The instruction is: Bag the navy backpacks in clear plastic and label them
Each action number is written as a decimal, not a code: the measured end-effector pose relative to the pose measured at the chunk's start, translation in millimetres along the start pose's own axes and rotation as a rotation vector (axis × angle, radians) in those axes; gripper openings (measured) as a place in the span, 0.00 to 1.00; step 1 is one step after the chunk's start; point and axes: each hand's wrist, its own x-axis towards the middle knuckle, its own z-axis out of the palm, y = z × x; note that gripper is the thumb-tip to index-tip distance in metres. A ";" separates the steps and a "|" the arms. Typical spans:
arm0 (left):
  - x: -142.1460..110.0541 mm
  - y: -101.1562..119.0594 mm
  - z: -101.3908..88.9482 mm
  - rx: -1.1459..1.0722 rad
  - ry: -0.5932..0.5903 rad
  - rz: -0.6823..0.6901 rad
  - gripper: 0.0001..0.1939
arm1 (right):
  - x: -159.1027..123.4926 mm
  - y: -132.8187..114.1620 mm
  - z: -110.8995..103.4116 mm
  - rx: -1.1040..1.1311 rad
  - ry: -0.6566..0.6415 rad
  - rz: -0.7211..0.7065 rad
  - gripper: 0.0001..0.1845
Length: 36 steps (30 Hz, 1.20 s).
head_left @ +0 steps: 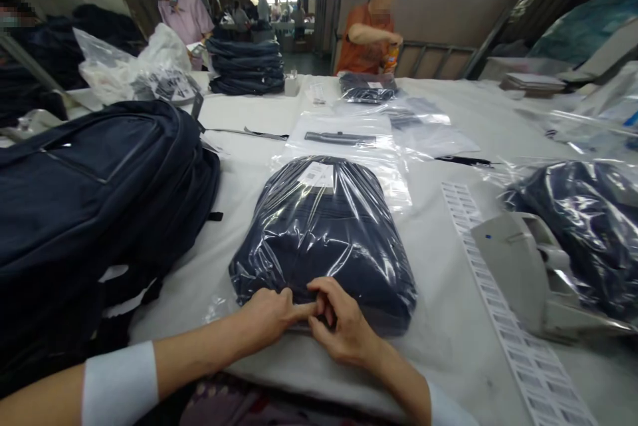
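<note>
A dark navy backpack sealed in a clear plastic bag [323,233] lies on the white table [438,319] right in front of me. Both hands meet at its near edge. My left hand [272,316] presses down on the bag's open flap with the index finger stretched out. My right hand [341,326] pinches the same flap, fingers curled on the plastic. A white barcode label [316,175] shows at the bag's far end.
A pile of unbagged navy backpacks [94,200] fills the left. A grey label dispenser [528,266] with a sticker strip [503,319] and another bagged backpack [578,226] sit right. Empty plastic bags [349,137] lie beyond. Two people work at the far side.
</note>
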 end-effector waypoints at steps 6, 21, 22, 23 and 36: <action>-17.0 -11.0 5.0 -0.174 0.189 0.107 0.12 | 11.8 33.8 7.8 -0.230 -0.184 -0.075 0.31; -153.3 -83.3 27.4 0.085 0.403 0.032 0.36 | 21.4 32.5 10.7 -0.262 -0.210 -0.095 0.12; -149.8 -85.0 33.7 0.114 0.469 0.072 0.33 | 21.8 32.1 10.9 -0.258 -0.209 -0.088 0.12; -144.2 -85.9 37.9 0.121 0.532 0.126 0.30 | 22.3 31.6 11.1 -0.253 -0.206 -0.081 0.13; -93.2 -40.0 68.7 -1.169 0.766 -0.753 0.22 | 28.5 24.8 5.3 -0.183 -0.149 0.051 0.12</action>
